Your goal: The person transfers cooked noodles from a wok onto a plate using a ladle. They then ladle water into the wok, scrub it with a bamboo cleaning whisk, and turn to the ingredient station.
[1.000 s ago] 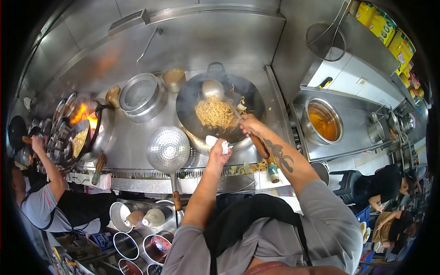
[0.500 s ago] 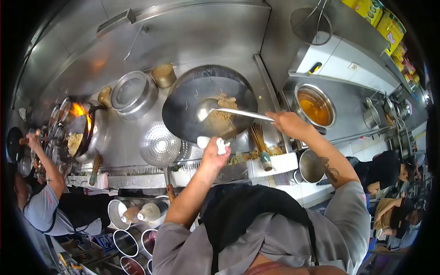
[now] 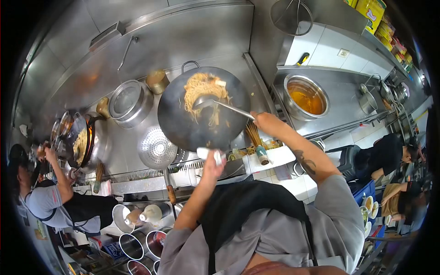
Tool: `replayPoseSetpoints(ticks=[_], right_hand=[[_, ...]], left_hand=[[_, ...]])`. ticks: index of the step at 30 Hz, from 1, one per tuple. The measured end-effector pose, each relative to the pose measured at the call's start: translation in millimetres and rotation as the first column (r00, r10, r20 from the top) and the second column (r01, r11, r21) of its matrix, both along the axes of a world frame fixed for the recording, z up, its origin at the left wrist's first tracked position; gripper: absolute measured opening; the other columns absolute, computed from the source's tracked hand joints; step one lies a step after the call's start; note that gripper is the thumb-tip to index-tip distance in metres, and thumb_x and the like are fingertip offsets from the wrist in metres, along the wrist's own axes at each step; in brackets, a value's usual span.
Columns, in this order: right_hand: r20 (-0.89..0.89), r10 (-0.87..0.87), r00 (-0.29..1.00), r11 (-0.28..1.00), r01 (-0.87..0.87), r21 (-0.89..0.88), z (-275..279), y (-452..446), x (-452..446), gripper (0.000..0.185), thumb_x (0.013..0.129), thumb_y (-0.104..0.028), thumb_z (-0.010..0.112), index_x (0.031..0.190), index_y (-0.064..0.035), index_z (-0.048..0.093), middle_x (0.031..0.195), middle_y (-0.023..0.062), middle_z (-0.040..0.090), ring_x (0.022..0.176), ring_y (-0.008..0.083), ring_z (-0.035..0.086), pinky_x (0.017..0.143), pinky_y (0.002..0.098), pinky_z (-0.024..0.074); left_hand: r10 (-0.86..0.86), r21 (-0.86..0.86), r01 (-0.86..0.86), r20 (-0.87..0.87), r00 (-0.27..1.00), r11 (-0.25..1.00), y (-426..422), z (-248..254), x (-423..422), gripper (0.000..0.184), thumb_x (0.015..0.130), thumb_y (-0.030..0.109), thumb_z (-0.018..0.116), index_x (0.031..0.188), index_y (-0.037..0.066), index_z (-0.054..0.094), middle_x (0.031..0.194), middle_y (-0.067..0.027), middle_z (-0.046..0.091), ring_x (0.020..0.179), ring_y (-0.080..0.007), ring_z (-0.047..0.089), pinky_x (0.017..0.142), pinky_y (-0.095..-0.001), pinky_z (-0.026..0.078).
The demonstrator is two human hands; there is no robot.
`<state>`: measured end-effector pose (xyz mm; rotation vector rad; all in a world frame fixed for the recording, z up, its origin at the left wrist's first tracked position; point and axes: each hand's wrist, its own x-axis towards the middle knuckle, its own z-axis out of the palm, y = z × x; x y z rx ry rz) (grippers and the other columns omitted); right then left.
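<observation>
My left hand (image 3: pixel 212 170) is closed on a folded white cloth (image 3: pixel 203 153) at the near rim of a big dark wok (image 3: pixel 176 126). Whether a wok handle lies under the cloth is hidden. In my right hand (image 3: pixel 269 123) is the long handle of a metal ladle (image 3: pixel 233 109), which reaches in over the wok from the right. The ladle's bowl touches the lower part of a heap of brown noodles (image 3: pixel 199 87) with some pale pieces. Noodle strands and bits trail down toward the wok's middle.
Left of the wok are a perforated skimmer (image 3: pixel 157 147), a lidded pot (image 3: pixel 129 103) and a tin (image 3: pixel 157 81). A bamboo brush (image 3: pixel 256 142) lies on the front ledge; a pot of orange liquid (image 3: pixel 306 98) stands right. A co-worker (image 3: pixel 55 192) handles another wok (image 3: pixel 85 144).
The noodles have moved to the wok's far side and spread out. The wok's far handle now shows, and the ladle bowl has turned over against the noodles. Flames at the co-worker's wok have shrunk.
</observation>
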<state>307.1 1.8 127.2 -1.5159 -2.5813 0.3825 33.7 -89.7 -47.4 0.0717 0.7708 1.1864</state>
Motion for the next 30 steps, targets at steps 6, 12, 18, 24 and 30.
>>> replayPoseSetpoints(ticks=[6, 12, 18, 24, 30], right_hand=[[0.067, 0.101, 0.993, 0.994, -0.103, 0.029, 49.3, -27.5, 1.4, 0.031, 0.089, -0.010, 0.051, 0.119, 0.0007, 0.053, 0.081, 0.0223, 0.066, 0.079, 0.0401, 0.066, 0.070, 0.0498, 0.0514], [0.078, 0.145, 0.986, 0.971, -0.127, -0.200, 85.6, -38.5, 42.3, 0.040, 0.091, -0.017, 0.056, 0.129, -0.0024, 0.053, 0.085, 0.0253, 0.065, 0.082, 0.0410, 0.064, 0.076, 0.0486, 0.0505], [0.111, 0.160, 0.981, 0.971, -0.136, -0.196, 87.9, -53.0, 33.5, 0.044, 0.090, -0.018, 0.060, 0.131, -0.0026, 0.053, 0.088, 0.0263, 0.066, 0.085, 0.0413, 0.065, 0.078, 0.0469, 0.0506], [0.069, 0.063, 0.996, 0.990, -0.053, -0.130, 39.9, -16.4, 31.6, 0.039, 0.090, -0.018, 0.059, 0.125, -0.0003, 0.053, 0.085, 0.0253, 0.065, 0.081, 0.0422, 0.064, 0.075, 0.0498, 0.0510], [0.102, -0.024, 0.995, 0.992, 0.011, 0.126, 47.1, -39.5, 13.2, 0.034, 0.091, -0.015, 0.056, 0.121, 0.0015, 0.052, 0.078, 0.0249, 0.063, 0.077, 0.0419, 0.064, 0.071, 0.0510, 0.0509]], left_hand=[[0.052, -0.125, -0.048, 0.034, 0.998, 0.991, -2.5, 52.6, -0.8, 0.011, 0.094, 0.024, 0.053, 0.094, 0.013, 0.056, 0.078, -0.0018, 0.059, 0.069, -0.0178, 0.057, 0.053, -0.0314, 0.049], [0.001, -0.163, 0.009, 0.061, 0.998, 0.987, 38.6, 112.2, -21.5, 0.006, 0.085, 0.016, 0.058, 0.089, 0.011, 0.056, 0.078, -0.0035, 0.055, 0.070, -0.0175, 0.051, 0.053, -0.0293, 0.040], [0.042, -0.251, -0.034, 0.024, 0.999, 0.967, 39.0, 97.6, -22.1, 0.004, 0.087, 0.016, 0.056, 0.085, 0.013, 0.055, 0.076, -0.0022, 0.056, 0.068, -0.0184, 0.051, 0.052, -0.0305, 0.043], [0.019, -0.175, -0.004, 0.082, 0.996, 0.985, 35.9, 93.8, -26.3, 0.007, 0.091, 0.019, 0.053, 0.090, 0.012, 0.055, 0.077, -0.0048, 0.057, 0.067, -0.0207, 0.056, 0.049, -0.0307, 0.044], [-0.089, -0.134, 0.102, 0.099, 0.991, 0.986, -56.5, 40.7, -15.9, 0.005, 0.089, 0.020, 0.056, 0.090, 0.015, 0.057, 0.068, -0.0023, 0.058, 0.056, -0.0175, 0.055, 0.044, -0.0309, 0.046]])
